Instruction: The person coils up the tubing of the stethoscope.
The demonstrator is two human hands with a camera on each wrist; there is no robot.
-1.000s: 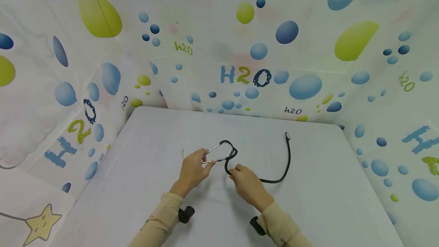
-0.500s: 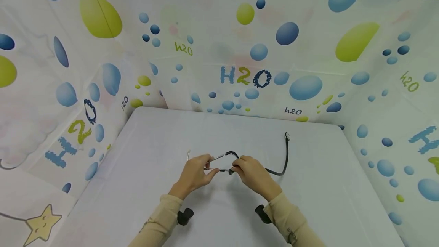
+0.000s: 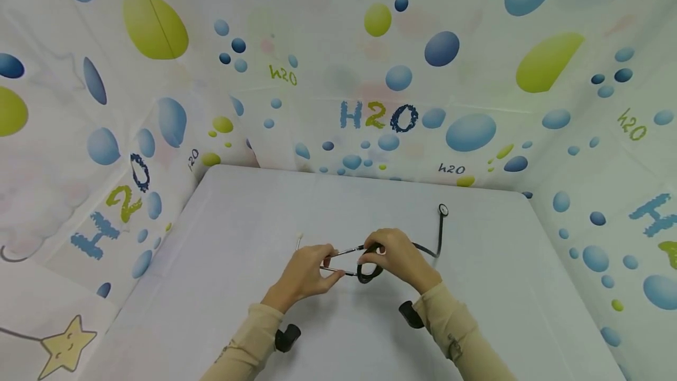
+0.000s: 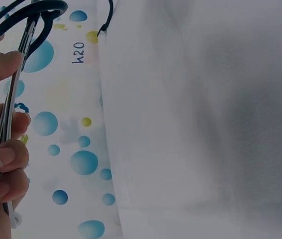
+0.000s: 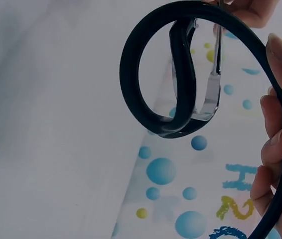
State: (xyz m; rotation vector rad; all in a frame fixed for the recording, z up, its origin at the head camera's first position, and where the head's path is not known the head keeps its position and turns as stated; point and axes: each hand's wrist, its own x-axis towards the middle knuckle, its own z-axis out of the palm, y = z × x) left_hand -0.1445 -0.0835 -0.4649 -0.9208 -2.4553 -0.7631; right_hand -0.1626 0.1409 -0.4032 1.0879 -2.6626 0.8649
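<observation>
Two bare hands hold a black stethoscope (image 3: pixel 369 278) between them, raised a little above a white bench. The left hand (image 3: pixel 307 270) grips the pair of metal ear tubes (image 3: pixel 350 250), thumb on one side and fingers curled on the other; a pale ear tip (image 3: pixel 300 236) sticks up beyond its knuckles. The right hand (image 3: pixel 398 256) pinches the black tubing (image 5: pixel 130 69), which bends into a round loop just beside its fingertips, at the end of the metal tubes.

The held part runs left to right across the person's front, ear tubes at the left hand and loop at the right. Past the right hand, the tubing comes down and turns away from the person to the round chest piece (image 3: pixel 443 210), which lies on the bench toward its far right — nearer the right hand than the left.

Both arms wear beige sleeves (image 3: pixel 248 334), with a small black device (image 3: pixel 288 338) at each wrist. The smooth bench (image 3: pixel 238 204) carries soft shadows under the arms. Around it hangs a white backdrop (image 3: pixel 322 10) printed with blue and lime drops and "H2O" lettering; a smiling yellow star (image 3: pixel 67 346) shows at lower left.
</observation>
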